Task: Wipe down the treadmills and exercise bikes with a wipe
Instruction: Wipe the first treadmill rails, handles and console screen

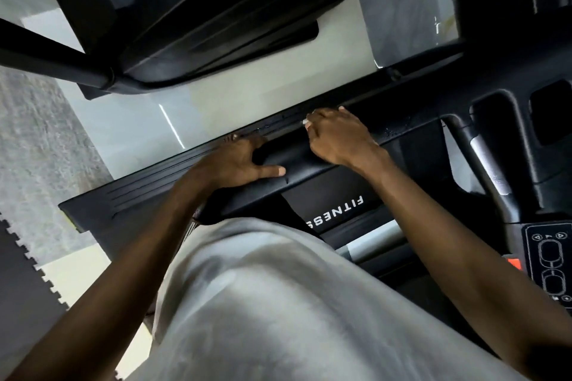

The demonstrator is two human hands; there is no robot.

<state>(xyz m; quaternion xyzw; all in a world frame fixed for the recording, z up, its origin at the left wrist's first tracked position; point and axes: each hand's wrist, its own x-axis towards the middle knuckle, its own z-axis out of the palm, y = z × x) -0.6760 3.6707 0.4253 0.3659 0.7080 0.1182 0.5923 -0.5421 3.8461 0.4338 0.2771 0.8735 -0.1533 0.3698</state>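
Observation:
I look steeply down at a black treadmill, whose ribbed side rail point(148, 182) runs from lower left to upper right. My left hand point(238, 161) rests on the rail's rounded edge, thumb stretched along it, fingers laid over the ribbed top. My right hand point(337, 136) is a little further up the same rail, fingers curled. A small bit of white wipe point(307, 123) shows at its fingertips; most of the wipe is hidden under the hand. The belt deck with white "FITNESS" lettering point(337, 210) lies just below the rail.
A second black treadmill point(192, 18) stands beyond a strip of pale floor point(223, 102). A control panel with buttons point(549, 266) and a silver upright point(492, 164) are at the right. Grey mat and dark interlocking tiles point(28, 281) lie left. My grey shirt fills the lower middle.

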